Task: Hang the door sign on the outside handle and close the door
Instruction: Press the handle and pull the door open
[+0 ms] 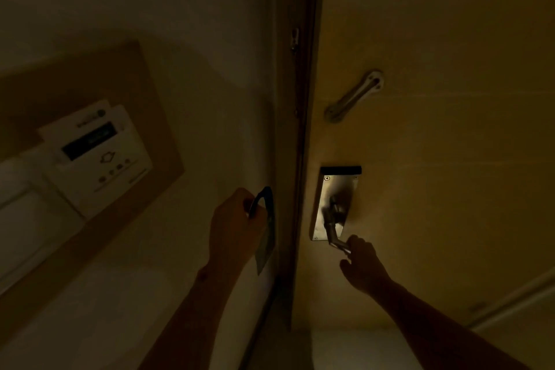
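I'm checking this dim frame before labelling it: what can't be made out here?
- Head view, door sign: printing unreadable, seen edge-on in the dark; the left hand covers part of its hook.
- Outside handle: hidden behind the door.
- Inside handle: its tip is covered by the right hand.
- Wall panel: text blurred, too small.

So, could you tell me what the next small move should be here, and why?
Probably press the inside handle down and pull the door open. The right hand is already on the lever, the door looks shut against its frame, and the left hand holds the door sign, which belongs on the outside handle.
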Tool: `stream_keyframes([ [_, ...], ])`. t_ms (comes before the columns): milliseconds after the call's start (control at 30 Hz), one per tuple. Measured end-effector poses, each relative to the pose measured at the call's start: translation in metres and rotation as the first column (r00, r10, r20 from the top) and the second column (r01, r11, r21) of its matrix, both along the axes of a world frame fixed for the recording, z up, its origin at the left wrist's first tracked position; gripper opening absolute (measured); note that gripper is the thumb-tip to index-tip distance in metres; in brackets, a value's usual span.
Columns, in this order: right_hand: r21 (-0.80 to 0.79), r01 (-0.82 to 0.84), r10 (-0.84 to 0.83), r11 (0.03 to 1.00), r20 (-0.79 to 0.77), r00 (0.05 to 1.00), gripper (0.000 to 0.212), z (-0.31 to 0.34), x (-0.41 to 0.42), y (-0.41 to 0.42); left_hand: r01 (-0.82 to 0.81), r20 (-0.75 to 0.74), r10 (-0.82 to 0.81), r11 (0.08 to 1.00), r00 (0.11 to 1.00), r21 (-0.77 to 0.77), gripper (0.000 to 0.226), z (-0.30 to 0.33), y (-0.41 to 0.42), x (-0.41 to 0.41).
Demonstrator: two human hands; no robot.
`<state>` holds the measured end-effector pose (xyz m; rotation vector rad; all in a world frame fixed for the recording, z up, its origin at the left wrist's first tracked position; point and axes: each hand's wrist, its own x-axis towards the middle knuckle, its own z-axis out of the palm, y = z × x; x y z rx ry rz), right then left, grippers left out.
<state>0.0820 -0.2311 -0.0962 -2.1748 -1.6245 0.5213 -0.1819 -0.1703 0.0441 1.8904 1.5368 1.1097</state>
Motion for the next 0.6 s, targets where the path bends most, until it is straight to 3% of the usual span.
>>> stream_keyframes([
  [167,0.048,0.079,-0.079,0.996,-0.004,0.997,0.012,-0.005,-0.013,-0.068,0.058,0.093,-0.054,0.998,0.994,-0.039,0.016,-0.019,-0.027,-0.015],
  [400,-0.03,0.231,-0.23,0.972,0.041,0.972,0.016,-0.005,-0.02,-0.165,0.157,0.13,-0.145,0.983,0.981,-0.095,0.027,-0.037,-0.074,-0.006],
  [600,-0.07,0.333,-0.334,0.94,-0.009,0.942,0.015,-0.008,-0.015,-0.257,0.321,0.025,-0.321,0.947,0.947,-0.003,0.023,-0.038,-0.129,0.018],
])
